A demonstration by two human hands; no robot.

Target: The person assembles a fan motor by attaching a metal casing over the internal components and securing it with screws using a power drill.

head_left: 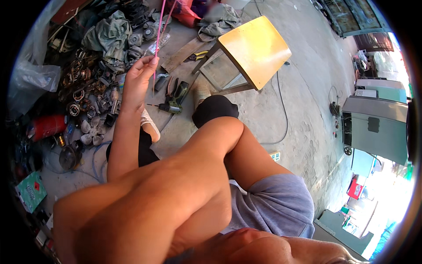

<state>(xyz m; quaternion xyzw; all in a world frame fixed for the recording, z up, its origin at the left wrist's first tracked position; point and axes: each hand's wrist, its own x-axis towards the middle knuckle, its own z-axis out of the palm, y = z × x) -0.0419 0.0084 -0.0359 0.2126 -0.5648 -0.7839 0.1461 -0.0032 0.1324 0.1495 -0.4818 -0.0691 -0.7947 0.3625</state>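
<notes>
My left hand (140, 78) is raised near the upper left, its fingers closed on a thin pink cord (159, 31) that runs up out of the frame; a second, thinner strand hangs beside it. To the right of and below the hand, a green and black drill (173, 105) lies on the floor with pliers (169, 88). Yellow-handled cutters (198, 56) lie farther back beside a piece of wood (180, 57). My bare limbs and grey shorts (274, 202) fill the lower frame. My right hand is not visible.
A yellow-topped metal stool (252, 53) stands at upper right. A heap of metal parts (83, 101), cloth and a red cylinder (46, 127) crowds the left. A cable (285, 110) and socket strip (274, 156) lie on the floor. Grey appliances (373, 132) line the right.
</notes>
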